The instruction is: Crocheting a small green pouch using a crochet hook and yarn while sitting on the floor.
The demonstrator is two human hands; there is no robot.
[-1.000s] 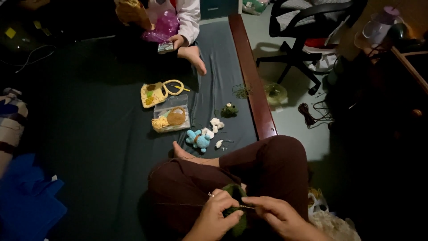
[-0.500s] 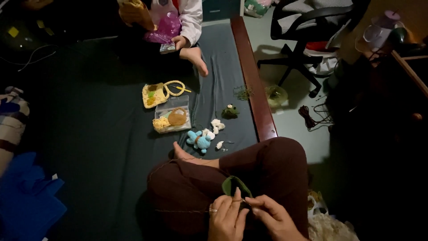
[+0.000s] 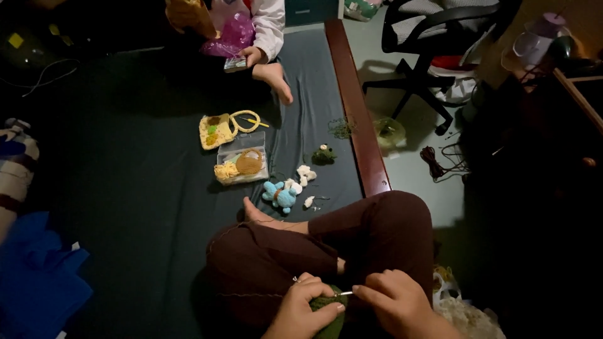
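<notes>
Dark bed: left hand (image 3: 300,311) grips green crochet piece (image 3: 326,309), right hand (image 3: 391,302) pinches hook (image 3: 344,293).

Open dark mat (image 3: 125,207) to the left, free for reaching. Ahead, past the knee (image 3: 389,226): blue toy (image 3: 281,194), white bits (image 3: 306,174), clear box (image 3: 242,166), all close together. Wooden edge (image 3: 358,119) blocking the right. Another person's foot (image 3: 276,78) farther up.
</notes>
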